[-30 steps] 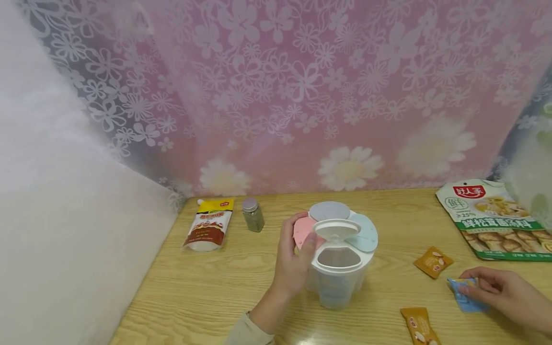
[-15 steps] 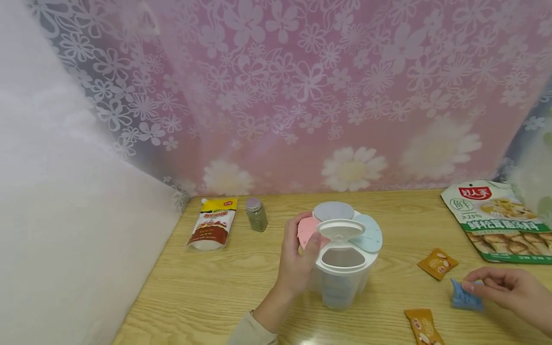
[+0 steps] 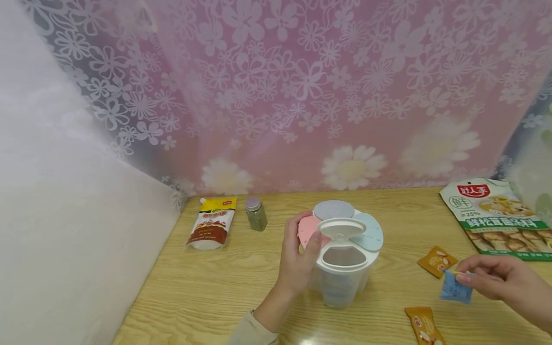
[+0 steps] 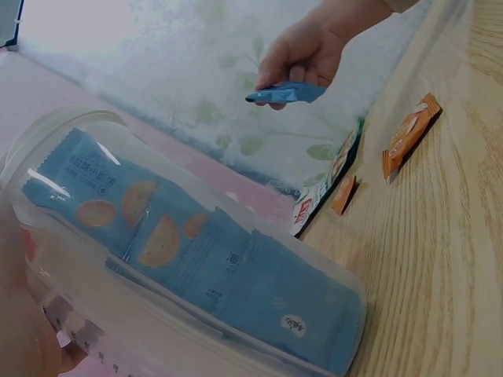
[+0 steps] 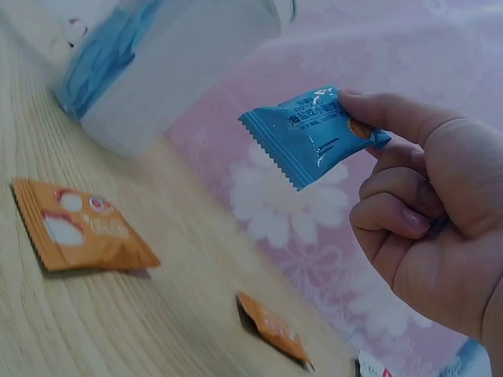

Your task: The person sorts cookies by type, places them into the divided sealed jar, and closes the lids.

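Observation:
A storage canister with several lidded compartments stands on the table. Its front white lid is raised; the pink, grey and light blue lids are down. My left hand grips the canister's left side, thumb on top by the pink lid. Through the clear wall in the left wrist view, several blue snack packets lie stacked in a compartment. At the right, my right hand pinches one small blue snack packet by its end, held above the table and apart from the canister.
Two orange snack packets, one farther back and one at the front, lie right of the canister. A green-and-white food pouch is at the back right. A small spice jar and a spouted pouch stand back left.
My right hand has lifted the blue packet off the table and shifted it slightly left. My left hand keeps its grip on the canister.

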Demonstrator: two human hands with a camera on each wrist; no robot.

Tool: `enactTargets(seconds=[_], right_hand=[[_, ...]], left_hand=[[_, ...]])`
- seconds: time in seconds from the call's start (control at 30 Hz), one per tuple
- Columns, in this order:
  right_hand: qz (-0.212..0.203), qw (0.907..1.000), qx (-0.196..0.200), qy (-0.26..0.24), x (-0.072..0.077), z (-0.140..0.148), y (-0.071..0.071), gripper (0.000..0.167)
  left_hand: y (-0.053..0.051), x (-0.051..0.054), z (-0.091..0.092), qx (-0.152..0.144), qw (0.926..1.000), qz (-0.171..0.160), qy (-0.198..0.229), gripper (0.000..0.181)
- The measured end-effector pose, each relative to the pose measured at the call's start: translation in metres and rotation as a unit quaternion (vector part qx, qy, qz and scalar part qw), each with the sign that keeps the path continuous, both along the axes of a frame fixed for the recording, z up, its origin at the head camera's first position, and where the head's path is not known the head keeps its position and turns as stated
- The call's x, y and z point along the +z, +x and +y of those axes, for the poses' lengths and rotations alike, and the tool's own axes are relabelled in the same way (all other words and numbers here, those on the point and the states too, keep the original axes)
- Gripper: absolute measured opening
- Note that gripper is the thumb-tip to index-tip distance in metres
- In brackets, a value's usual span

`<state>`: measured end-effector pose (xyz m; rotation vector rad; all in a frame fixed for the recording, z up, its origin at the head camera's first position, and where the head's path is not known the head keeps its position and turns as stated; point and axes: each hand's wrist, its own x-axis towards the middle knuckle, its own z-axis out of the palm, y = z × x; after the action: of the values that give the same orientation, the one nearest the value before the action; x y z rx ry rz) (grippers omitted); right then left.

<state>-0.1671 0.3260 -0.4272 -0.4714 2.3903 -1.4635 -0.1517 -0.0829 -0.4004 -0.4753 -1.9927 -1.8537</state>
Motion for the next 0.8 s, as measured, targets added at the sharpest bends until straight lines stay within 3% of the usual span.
enactTargets(seconds=[0.2, 0.3, 0.37, 0.43, 0.5, 0.6, 0.7, 0.8], right_hand=[[0.035, 0.9986, -0.036, 0.018, 0.012, -0.018, 0.006, 0.018], [0.041, 0.9966, -0.018, -0.069, 0.014, -0.025, 0.008, 0.027], [0.026, 0.9859, 0.013, -0.165, 0.015, -0.031, 0.009, 0.036], [0.007, 0.9635, 0.058, -0.261, 0.016, -0.038, 0.011, 0.044], [-0.009, 0.9424, 0.089, -0.322, 0.019, -0.046, 0.013, 0.048], [-0.005, 0.9297, 0.117, -0.349, 0.026, -0.061, 0.015, 0.049], [0.012, 0.9231, 0.138, -0.359, 0.034, -0.074, 0.017, 0.050], [0.023, 0.9040, 0.156, -0.397, 0.040, -0.086, 0.018, 0.050]], left_hand=[[-0.001, -0.002, 0.001, 0.001, 1.0000, 0.003, -0.002, 0.041], [0.000, -0.002, 0.001, 0.002, 1.0000, 0.003, -0.002, 0.041], [0.000, -0.002, 0.001, 0.003, 1.0000, 0.000, -0.001, 0.041], [0.000, -0.001, 0.002, 0.004, 1.0000, -0.002, -0.001, 0.041], [0.000, -0.001, 0.002, 0.004, 1.0000, -0.005, -0.001, 0.041], [0.001, -0.002, 0.001, 0.004, 1.0000, -0.005, -0.003, 0.041], [0.000, -0.002, 0.000, 0.005, 1.0000, -0.004, -0.004, 0.041], [-0.001, -0.002, 0.000, 0.008, 1.0000, 0.001, -0.005, 0.041]])
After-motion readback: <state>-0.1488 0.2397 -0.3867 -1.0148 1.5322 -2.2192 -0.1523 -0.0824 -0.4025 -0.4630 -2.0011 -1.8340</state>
